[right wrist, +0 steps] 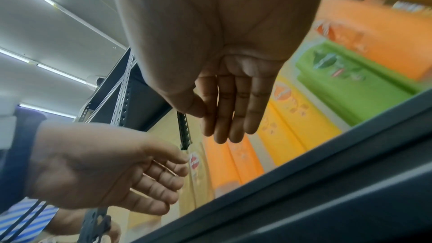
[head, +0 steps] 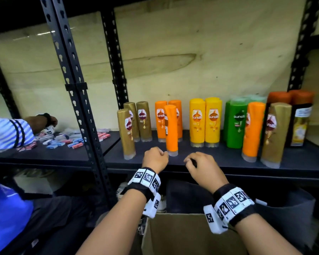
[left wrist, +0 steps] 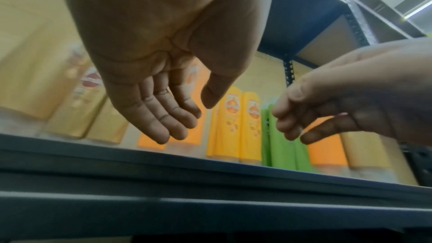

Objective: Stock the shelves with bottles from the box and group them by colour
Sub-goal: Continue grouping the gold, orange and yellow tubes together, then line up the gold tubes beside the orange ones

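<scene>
Both hands are free right now, hovering at the front edge of the shelf point(head: 219, 159) in the lower middle of the head view. The left hand point(head: 155, 159) hangs with loosely curled fingers, holding nothing, just beside the base of the lone orange bottle point(head: 171, 129) that stands out front of the orange pair. The right hand point(head: 201, 167) is the same deal: relaxed, fingers slack, nothing pinched. The wrist views back that up, palms bare.

So I'd guess we're between bottles: one's parked, next one not picked yet. The box point(head: 182, 234) sits at the bottom of the frame under the wrists, but I can't see into it, so no idea what's left.

Grouping isn't done either. Left to right it goes gold, orange, yellow, green, but on the right side a stray orange bottle point(head: 252, 131) and a stray gold bottle point(head: 274, 133) stand in front of the dark ones with orange-red caps. The next move is probably either dipping into the box or shifting those strays over to their colour mates without knocking over the neighbours, since they're packed close together.
</scene>
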